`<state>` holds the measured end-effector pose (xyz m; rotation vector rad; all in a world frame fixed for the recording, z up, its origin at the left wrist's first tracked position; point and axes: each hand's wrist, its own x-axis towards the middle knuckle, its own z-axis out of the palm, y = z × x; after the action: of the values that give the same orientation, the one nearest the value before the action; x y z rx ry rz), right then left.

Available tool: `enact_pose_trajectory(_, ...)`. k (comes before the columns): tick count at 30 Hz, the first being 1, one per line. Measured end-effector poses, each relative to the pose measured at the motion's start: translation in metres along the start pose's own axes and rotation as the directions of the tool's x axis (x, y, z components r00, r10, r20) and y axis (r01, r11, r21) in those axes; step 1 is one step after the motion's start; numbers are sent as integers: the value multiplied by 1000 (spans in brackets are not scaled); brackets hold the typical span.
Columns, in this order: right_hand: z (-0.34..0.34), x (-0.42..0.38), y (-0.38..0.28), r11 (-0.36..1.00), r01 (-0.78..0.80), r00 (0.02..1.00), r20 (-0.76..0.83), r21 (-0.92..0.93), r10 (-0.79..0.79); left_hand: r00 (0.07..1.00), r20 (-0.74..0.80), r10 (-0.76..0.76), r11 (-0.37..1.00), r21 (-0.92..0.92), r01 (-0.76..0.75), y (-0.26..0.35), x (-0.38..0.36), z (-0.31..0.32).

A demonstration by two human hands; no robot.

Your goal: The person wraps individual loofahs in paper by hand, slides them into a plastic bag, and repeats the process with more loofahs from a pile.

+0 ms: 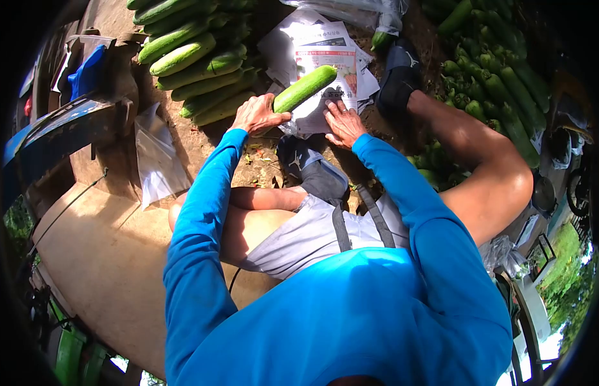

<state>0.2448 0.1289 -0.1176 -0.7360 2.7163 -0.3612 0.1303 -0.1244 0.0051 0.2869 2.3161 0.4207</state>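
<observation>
My left hand (256, 116) is closed around the near end of a long green gourd (307, 88). The gourd slants up and to the right over a printed newspaper sheet (307, 119) on top of a loose pile. My right hand (343, 123) lies on the lower right part of that sheet, fingers stretched over the print, with a ring on one finger. Paper shows around its fingertips. Under the gourd, part of the sheet is hidden, as are some fingers of my left hand.
Long green gourds (196, 64) are stacked at the upper left. More gourds (499, 83) lie heaped at the right. Clear plastic (360, 14) covers another gourd's end at the top. A plastic bag (159, 154) lies on the left. My shoes (398, 76) flank the papers.
</observation>
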Motion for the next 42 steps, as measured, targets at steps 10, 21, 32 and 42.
enact_pose_trajectory(10,-3,-2,10,991,47,998,-54,123,-40,998,-52,-19,997,-72,15,-7,2,-3)
enact_pose_trajectory(21,-16,8,44,938,201,966,105,282,-238,996,-83,-38,994,-110,29,-8,4,-3)
enact_pose_trajectory(32,-10,35,37,904,324,928,91,278,-361,997,-68,-30,997,-75,25,-9,5,2)
enact_pose_trajectory(42,-42,52,27,894,161,934,229,418,-276,995,-85,-48,993,-109,39,-4,1,-4)
